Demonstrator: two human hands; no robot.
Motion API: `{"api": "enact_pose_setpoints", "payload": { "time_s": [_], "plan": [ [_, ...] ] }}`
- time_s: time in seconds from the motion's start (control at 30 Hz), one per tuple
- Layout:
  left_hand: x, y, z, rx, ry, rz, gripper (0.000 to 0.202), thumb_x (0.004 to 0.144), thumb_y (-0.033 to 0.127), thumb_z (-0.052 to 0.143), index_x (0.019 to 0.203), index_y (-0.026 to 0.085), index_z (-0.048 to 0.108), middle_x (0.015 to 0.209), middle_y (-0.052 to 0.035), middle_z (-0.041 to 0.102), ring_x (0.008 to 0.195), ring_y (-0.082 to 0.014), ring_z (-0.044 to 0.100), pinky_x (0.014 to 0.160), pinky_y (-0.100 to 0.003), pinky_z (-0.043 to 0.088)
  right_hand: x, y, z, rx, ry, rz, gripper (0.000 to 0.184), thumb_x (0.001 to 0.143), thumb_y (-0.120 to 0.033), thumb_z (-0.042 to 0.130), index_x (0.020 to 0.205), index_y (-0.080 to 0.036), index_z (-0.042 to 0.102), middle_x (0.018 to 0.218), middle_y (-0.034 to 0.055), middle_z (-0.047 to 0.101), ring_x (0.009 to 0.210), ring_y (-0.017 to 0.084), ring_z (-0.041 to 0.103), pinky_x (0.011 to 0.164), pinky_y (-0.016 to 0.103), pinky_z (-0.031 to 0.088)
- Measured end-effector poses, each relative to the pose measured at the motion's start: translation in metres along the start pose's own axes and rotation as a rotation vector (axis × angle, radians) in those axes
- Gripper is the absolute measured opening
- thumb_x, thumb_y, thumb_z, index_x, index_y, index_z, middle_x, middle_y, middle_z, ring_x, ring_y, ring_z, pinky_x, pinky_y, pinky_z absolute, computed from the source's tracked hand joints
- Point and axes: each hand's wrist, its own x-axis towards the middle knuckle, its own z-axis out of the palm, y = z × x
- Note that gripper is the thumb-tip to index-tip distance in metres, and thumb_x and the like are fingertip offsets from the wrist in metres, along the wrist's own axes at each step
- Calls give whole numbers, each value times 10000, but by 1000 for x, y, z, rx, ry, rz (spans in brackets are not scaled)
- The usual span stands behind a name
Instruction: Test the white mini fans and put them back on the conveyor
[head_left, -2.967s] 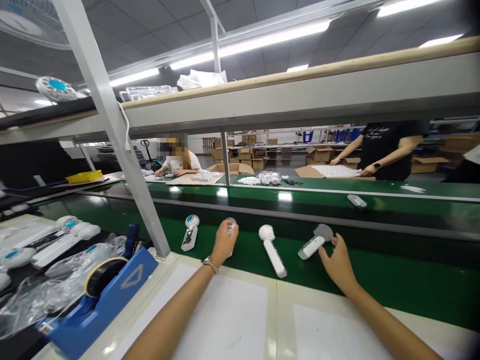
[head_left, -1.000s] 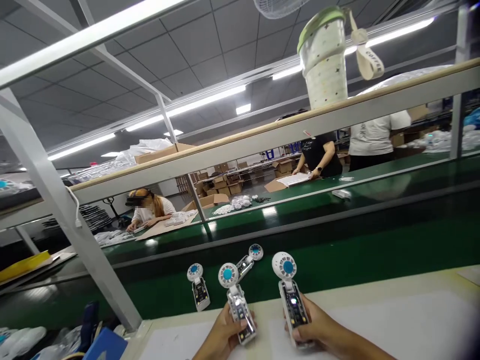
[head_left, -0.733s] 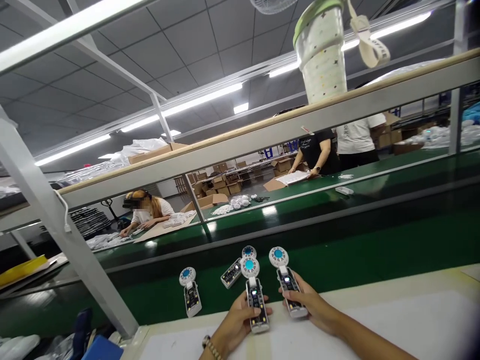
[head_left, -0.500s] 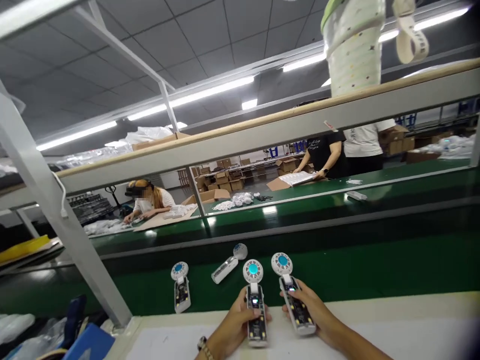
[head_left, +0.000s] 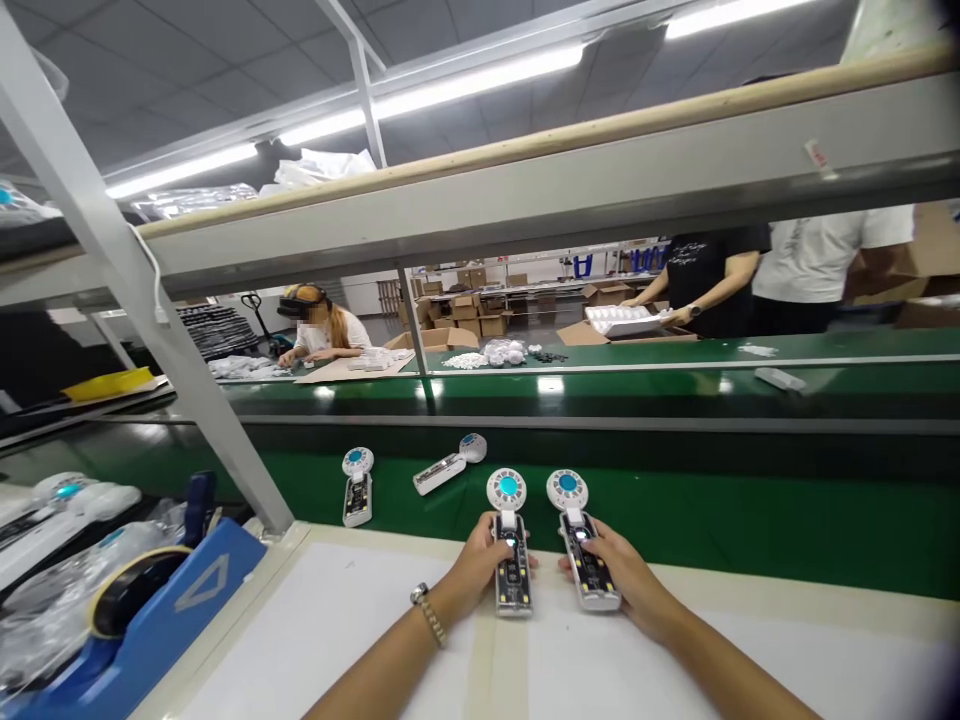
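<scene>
Two handheld fans (head_left: 513,578) sit gripped in the left hand (head_left: 469,568) and right hand (head_left: 626,568), heads just past the white bench (head_left: 330,640) edge, well right of two more fans (head_left: 358,487) on the green conveyor belt (head_left: 712,530).

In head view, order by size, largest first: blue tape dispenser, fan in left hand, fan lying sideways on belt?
Blue tape dispenser largest. Fan in left hand and fan lying sideways on belt: unsure, the held fan is nearer.

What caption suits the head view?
Left hand holds one white, blue-centred handheld fan, right hand another, by a green conveyor belt.
</scene>
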Motion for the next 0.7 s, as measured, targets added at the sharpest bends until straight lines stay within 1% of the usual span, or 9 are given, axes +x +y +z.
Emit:
{"api": "enact_pose_setpoints", "payload": {
  "time_s": [0.1, 0.2, 0.37, 0.43, 0.6, 0.7],
  "plan": [
    [-1, 1, 1, 17, 1, 4, 329, 683, 157, 562, 956, 178, 380, 1053, -105, 551, 799, -219, 641, 728, -391, 500, -1, 0, 1, -35, -2, -2, 479, 826, -222, 442, 1271, -122, 297, 674, 82, 684, 624, 188, 641, 603, 281, 480],
    [-1, 0, 0, 40, -16, 11, 324, 692, 171, 568, 960, 174, 385, 1006, -101, 567, 777, -206, 639, 712, -375, 497, 1, 2, -1, -64, -16, -24, 505, 815, -234, 463, 1277, -122, 290, 701, 85, 686, 646, 195, 646, 622, 290, 480],
    [0, -5, -4, 16, -31, 46, 366, 671, 175, 600, 958, 189, 374, 1065, -98, 526, 770, -211, 636, 741, -443, 490, 4, 9, -7, -97, -49, -61, 586, 763, -299, 557, 1261, -128, 298, 737, 79, 677, 683, 208, 648, 644, 306, 479],
    [0, -6, -5, 9, -34, 53, 377, 663, 172, 612, 957, 188, 377, 1059, -97, 528, 783, -210, 632, 752, -447, 487, 5, 10, -9, -97, -52, -74, 624, 736, -320, 586, 1257, -134, 297, 742, 71, 674, 692, 214, 648, 664, 321, 480],
    [-3, -1, -2, 22, 4, 40, 387, 656, 165, 623, 969, 175, 396, 1039, -101, 548, 792, -205, 627, 715, -383, 494, 3, 10, -10, -156, -83, -92, 681, 710, -396, 607, 1259, -149, 287, 757, 70, 672, 733, 236, 641, 654, 344, 470],
    [-5, 2, -1, 21, 2, 34, 380, 665, 165, 617, 980, 169, 403, 1035, -103, 553, 812, -215, 628, 710, -362, 490, 1, 8, -9, -170, -86, -107, 691, 703, -429, 609, 1253, -149, 299, 769, 76, 670, 735, 237, 635, 645, 343, 464]
  ]
}}
